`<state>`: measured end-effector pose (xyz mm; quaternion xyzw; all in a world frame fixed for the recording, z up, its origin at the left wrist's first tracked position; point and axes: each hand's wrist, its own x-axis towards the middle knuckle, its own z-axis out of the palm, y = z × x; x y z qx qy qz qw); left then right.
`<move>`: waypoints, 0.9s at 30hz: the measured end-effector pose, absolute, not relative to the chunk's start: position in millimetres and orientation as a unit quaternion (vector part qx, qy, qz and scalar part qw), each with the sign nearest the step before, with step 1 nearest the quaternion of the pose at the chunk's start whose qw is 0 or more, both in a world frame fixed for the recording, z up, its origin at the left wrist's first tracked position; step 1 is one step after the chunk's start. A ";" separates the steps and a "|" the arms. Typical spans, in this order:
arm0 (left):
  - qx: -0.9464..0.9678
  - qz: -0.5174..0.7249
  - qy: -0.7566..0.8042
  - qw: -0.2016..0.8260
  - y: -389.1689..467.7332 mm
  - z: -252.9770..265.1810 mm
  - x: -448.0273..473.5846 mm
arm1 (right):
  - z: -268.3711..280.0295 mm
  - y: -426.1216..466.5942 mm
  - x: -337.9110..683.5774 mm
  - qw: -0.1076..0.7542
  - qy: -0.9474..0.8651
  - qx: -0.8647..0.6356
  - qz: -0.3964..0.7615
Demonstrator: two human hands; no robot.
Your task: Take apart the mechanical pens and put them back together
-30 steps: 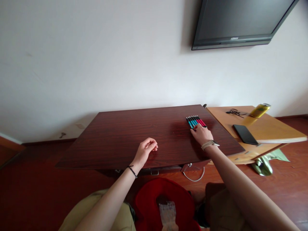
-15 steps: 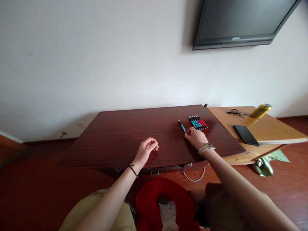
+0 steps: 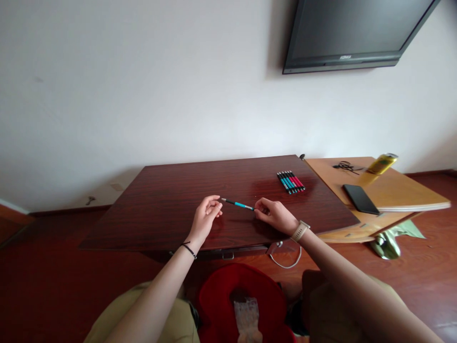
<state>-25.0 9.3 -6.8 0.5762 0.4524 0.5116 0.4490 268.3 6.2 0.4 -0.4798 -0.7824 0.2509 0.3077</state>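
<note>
Between my hands a blue and black pen [image 3: 238, 204] lies nearly level, its tip pointing left. My right hand [image 3: 273, 215] pinches the pen's right end between thumb and fingers. Close to the pen's tip, my left hand [image 3: 207, 214] has its thumb and index finger apart and holds nothing. Several blue and red pens [image 3: 291, 182] lie side by side in a row on the dark wooden table [image 3: 178, 190], beyond my right hand.
A lighter wooden table [image 3: 403, 190] adjoins on the right, bearing a black phone [image 3: 360, 199], a coiled black cable [image 3: 346, 166] and a yellow can [image 3: 382, 163]. A television [image 3: 360, 35] hangs on the wall above. Below the front edge is a red stool [image 3: 214, 295].
My right hand has moved left with the pen, away from the row, and the pen has turned from steep to nearly level. My left hand has shifted slightly left and its fingers have parted.
</note>
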 end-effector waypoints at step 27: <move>0.538 0.500 0.467 0.492 6.5 -3.0 -33.8 | -5.3 2.7 259.3 0.433 -0.673 -0.454 0.392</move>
